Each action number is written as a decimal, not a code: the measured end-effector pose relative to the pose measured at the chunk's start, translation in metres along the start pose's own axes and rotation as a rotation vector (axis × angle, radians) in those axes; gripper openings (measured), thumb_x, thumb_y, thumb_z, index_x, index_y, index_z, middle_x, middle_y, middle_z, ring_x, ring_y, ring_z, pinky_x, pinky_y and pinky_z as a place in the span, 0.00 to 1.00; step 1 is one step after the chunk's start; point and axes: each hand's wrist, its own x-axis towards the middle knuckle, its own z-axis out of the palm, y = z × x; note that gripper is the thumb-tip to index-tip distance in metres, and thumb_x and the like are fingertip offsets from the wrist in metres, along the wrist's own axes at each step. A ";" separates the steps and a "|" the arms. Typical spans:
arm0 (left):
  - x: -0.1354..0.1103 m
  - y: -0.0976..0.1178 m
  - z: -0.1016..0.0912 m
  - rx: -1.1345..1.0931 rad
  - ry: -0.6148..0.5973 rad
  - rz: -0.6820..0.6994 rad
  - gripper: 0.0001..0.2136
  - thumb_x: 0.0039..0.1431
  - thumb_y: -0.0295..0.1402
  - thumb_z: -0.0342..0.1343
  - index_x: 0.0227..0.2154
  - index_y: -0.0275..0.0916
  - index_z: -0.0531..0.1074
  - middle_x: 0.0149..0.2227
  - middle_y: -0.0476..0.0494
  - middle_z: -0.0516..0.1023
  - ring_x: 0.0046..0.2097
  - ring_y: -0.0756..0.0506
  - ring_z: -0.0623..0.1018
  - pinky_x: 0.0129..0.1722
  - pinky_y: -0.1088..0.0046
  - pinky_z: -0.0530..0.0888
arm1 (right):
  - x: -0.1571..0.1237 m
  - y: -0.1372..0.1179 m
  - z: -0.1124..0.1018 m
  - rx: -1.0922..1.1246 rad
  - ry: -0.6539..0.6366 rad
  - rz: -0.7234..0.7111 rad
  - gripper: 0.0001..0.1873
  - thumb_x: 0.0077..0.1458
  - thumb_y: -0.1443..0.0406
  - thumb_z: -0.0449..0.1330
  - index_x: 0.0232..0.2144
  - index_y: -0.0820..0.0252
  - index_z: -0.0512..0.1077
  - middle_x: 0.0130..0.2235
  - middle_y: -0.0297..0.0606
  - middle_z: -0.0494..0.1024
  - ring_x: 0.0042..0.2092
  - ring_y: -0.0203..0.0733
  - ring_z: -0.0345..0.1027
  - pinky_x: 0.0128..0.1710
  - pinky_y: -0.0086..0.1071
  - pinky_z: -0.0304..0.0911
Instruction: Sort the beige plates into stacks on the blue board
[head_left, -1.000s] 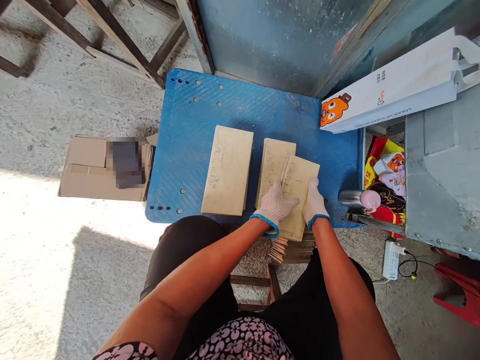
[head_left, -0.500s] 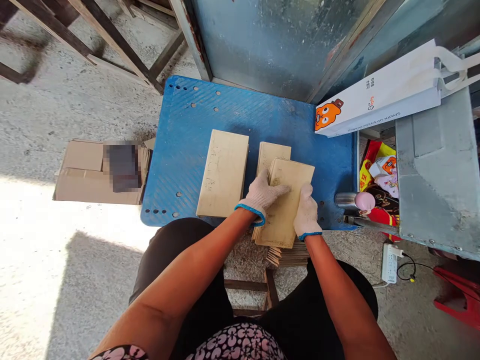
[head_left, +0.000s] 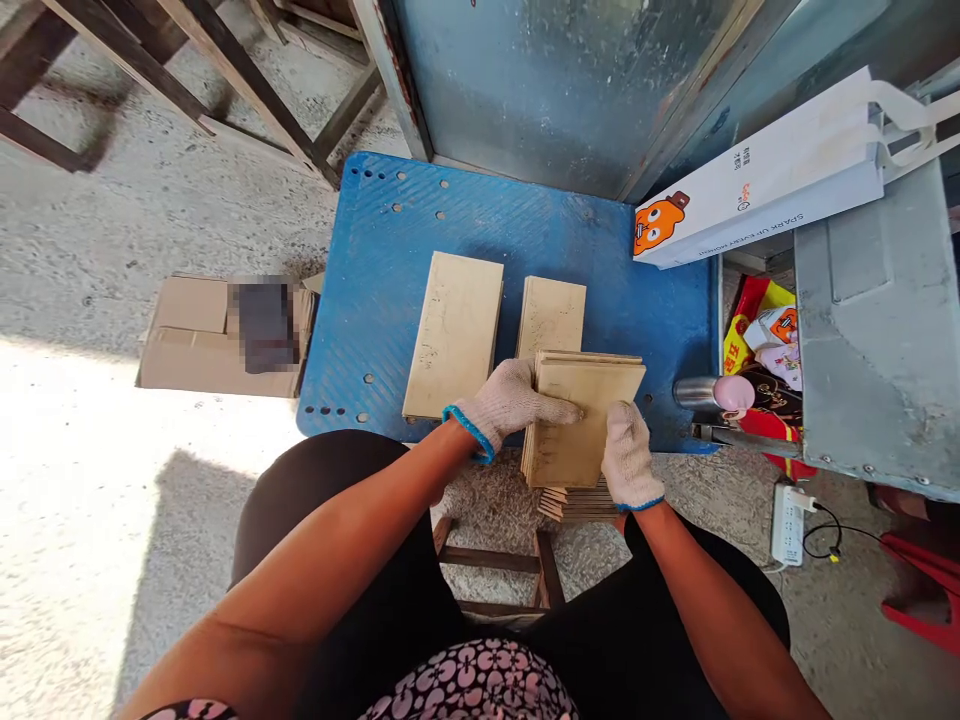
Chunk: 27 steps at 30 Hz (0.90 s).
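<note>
Between my two gloved hands is a stack of thin tan boards, tilted up above the near edge of the blue table. My left hand grips its left side, the thumb lying across the top board. On the right side my right hand is closed around the edge. Behind the held stack, a smaller pile of boards lies on the table, partly covered. A wider pile of boards rests to the left. More stacked boards show below the held ones, near my lap.
A white paper bag leans at the table's right rear. A metal flask with a pink lid lies at the right edge, beside a grey metal cabinet. A power strip and a flattened cardboard box are on the floor.
The held stack has come nearer to me and tipped more upright, so its far edges now show. Both hands moved down with it, and the pile behind is more exposed.
</note>
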 end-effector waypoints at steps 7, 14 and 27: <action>-0.049 0.009 0.007 0.205 0.050 -0.021 0.26 0.36 0.35 0.71 0.43 0.35 0.77 0.38 0.43 0.82 0.41 0.42 0.80 0.42 0.63 0.78 | -0.020 -0.012 0.015 -0.233 0.359 0.054 0.29 0.59 0.44 0.47 0.43 0.61 0.72 0.20 0.27 0.67 0.24 0.32 0.64 0.26 0.27 0.65; -0.079 0.011 0.009 0.779 0.093 -0.067 0.21 0.38 0.38 0.69 0.40 0.44 0.79 0.41 0.47 0.81 0.42 0.43 0.79 0.44 0.68 0.75 | -0.040 -0.034 0.060 -0.298 0.220 -0.282 0.33 0.31 0.60 0.75 0.43 0.56 0.73 0.45 0.39 0.77 0.46 0.47 0.71 0.50 0.44 0.69; -0.090 -0.032 0.015 1.130 -0.104 -0.097 0.17 0.47 0.39 0.60 0.43 0.49 0.77 0.41 0.48 0.79 0.40 0.44 0.78 0.40 0.71 0.71 | -0.068 -0.052 0.081 -1.308 0.053 -0.328 0.38 0.41 0.57 0.72 0.56 0.54 0.68 0.51 0.41 0.75 0.53 0.53 0.69 0.55 0.44 0.62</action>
